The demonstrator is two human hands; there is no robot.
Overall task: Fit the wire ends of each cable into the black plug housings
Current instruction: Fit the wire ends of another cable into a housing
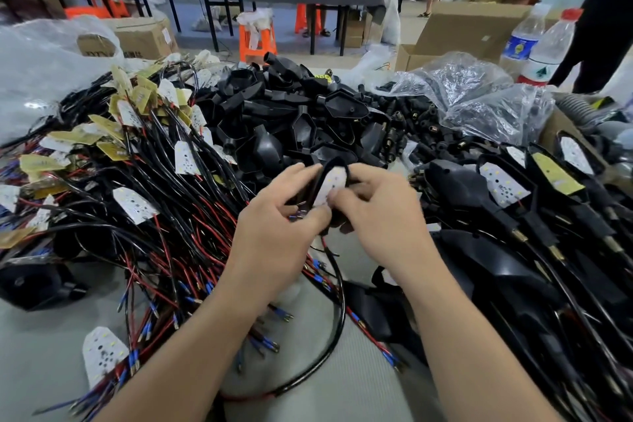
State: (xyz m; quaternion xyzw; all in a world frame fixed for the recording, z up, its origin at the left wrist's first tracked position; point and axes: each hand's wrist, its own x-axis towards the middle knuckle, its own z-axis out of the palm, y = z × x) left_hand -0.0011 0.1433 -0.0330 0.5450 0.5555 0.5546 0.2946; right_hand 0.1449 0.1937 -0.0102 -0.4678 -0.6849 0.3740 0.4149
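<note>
Counter: grey, matte.
Room: cardboard boxes, orange stool.
Plug housing: glossy black, tapered; my left hand and right hand both grip it.

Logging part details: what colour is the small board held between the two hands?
White board, dotted with small pale spots; head view, the only one.

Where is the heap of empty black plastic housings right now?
The heap of empty black plastic housings lies mid-frame in the head view, just beyond the left hand and right hand, with the tangled cable pile to its left.
</note>
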